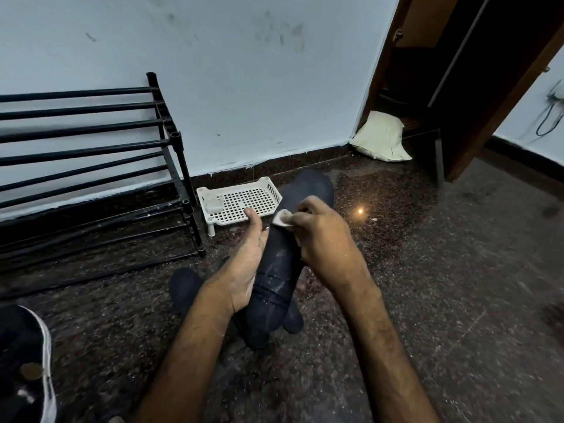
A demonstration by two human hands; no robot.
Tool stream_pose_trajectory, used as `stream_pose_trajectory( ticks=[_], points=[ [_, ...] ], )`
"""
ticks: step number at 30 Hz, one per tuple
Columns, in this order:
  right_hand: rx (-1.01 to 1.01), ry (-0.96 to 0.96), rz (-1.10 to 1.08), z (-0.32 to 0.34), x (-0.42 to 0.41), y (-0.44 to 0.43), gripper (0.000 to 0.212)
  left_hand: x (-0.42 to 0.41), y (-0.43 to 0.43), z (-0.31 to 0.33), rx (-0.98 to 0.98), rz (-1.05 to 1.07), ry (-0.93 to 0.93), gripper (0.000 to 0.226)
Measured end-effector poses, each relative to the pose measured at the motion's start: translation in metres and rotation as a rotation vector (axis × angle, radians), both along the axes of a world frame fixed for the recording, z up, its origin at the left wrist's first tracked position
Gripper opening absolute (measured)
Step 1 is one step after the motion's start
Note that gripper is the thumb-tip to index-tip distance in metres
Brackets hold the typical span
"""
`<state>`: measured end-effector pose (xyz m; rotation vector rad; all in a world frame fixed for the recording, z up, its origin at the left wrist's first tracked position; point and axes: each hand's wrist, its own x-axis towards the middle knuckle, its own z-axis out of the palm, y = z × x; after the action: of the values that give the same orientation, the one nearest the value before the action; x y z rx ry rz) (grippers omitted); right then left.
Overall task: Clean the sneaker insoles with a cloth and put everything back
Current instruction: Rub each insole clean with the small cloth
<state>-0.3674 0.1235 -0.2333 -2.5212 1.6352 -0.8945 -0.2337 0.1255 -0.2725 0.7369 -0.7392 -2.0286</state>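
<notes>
Mid-wipe: left hand [247, 267] grips insole [279, 264], right hand [319, 236] pinches cloth [281, 218] against it; next, probably stroke toward toe

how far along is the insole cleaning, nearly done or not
Roughly midway. Done: two insoles are out; the second insole lies on the floor, cleaned or not I cannot tell. In hand: the left hand holds one insole while the right hand pinches the cloth against it; white streaks show on it. Left: finish wiping, refit insoles in the sneaker, put everything back.
</notes>
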Motion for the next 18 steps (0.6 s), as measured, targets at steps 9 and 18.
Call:
stream_pose_trajectory(
  ticks=[9,18],
  points=[
    [0.151,-0.060,0.131,0.000,0.002,0.004,0.022,0.000,-0.008,-0.007,0.068,0.160,-0.049,0.082],
    [0.061,-0.099,-0.102,-0.003,0.005,0.005,0.019,-0.015,-0.006,-0.009,0.104,0.217,0.018,0.071]
  ],
)
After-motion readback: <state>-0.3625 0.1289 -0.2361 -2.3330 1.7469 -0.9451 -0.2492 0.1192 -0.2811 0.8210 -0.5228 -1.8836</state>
